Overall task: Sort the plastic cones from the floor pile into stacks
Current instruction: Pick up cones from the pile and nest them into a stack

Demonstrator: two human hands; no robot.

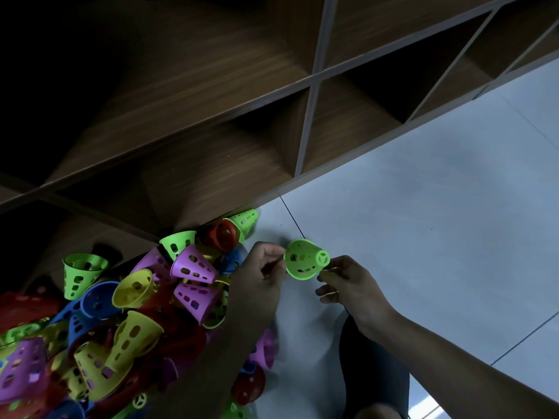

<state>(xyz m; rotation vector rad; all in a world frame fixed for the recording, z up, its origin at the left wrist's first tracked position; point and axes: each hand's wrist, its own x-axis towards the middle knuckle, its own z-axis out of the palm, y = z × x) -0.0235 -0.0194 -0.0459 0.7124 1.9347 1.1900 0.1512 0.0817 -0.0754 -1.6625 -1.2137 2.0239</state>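
A wooden cubby shelf (302, 116) runs along the far side of the pale tiled floor (438, 207). Against its foot, to my left, lies the pile of cones (121, 313): purple, yellow, blue, red, green. My left forearm crosses its edge. Beside the pile, over bare floor, I hold a green cone (304, 261) on its side. Its narrow end points at my right hand (348, 282), whose fingertips pinch it, while my left hand (263, 267) pinches the wide rim.

1 L hand (262, 269), 1 R hand (351, 285), 1 green cone (304, 260); pile (121, 316): many, uncountable.
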